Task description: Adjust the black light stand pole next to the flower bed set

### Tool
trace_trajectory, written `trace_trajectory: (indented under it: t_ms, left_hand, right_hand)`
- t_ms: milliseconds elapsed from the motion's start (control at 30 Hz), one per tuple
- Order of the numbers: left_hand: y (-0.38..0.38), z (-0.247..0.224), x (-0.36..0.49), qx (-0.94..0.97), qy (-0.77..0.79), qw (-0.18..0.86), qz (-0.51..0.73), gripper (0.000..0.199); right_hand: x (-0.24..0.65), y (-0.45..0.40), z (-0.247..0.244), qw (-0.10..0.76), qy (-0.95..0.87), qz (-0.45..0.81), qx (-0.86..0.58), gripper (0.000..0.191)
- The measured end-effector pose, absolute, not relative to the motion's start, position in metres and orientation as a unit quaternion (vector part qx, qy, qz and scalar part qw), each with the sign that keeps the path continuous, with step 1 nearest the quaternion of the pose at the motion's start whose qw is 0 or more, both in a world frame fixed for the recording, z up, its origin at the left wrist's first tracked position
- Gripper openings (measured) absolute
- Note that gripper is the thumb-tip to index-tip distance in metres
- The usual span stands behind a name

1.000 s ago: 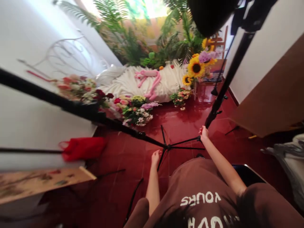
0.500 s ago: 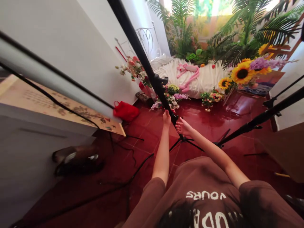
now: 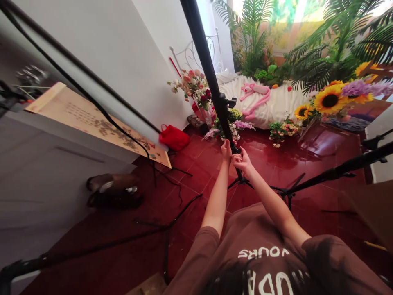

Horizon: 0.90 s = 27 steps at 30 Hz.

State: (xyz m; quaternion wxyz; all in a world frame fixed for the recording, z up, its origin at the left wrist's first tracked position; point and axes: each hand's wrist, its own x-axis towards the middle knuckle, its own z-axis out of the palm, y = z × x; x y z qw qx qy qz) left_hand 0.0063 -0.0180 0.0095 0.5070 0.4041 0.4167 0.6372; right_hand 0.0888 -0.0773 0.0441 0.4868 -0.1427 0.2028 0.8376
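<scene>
Black stand rises at a slant before us, its legs splayed on the red floor, nearer than the white cloth. Our left hand has its fingers wrapped around it; just beside, our right hand's fingers curl closed on its lower fitting.

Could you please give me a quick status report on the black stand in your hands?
Left hand around black stand, right hand on it just below. Stand on red floor. Possible obstruction: second stand close on right.
</scene>
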Motion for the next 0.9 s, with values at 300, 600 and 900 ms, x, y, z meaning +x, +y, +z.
trace_trajectory:
  t_ms: [300, 600, 900]
  left_hand:
    - [-0.019, 0.014, 0.008, 0.381, 0.386, 0.517, 0.662, 0.068]
    - [-0.018, 0.007, 0.005, 0.396, 0.394, 0.518, 0.648, 0.067]
    - [-0.018, 0.011, 0.005, 0.405, 0.404, 0.511, 0.642, 0.068]
  right_hand:
    - [0.087, -0.072, 0.034, 0.567, -0.164, 0.691, -0.417, 0.042]
    - [0.123, -0.029, 0.122, 0.563, -0.642, 0.247, -0.458, 0.032]
    - [0.079, 0.012, 0.209, 0.588, -0.659, 0.275, -0.380, 0.051]
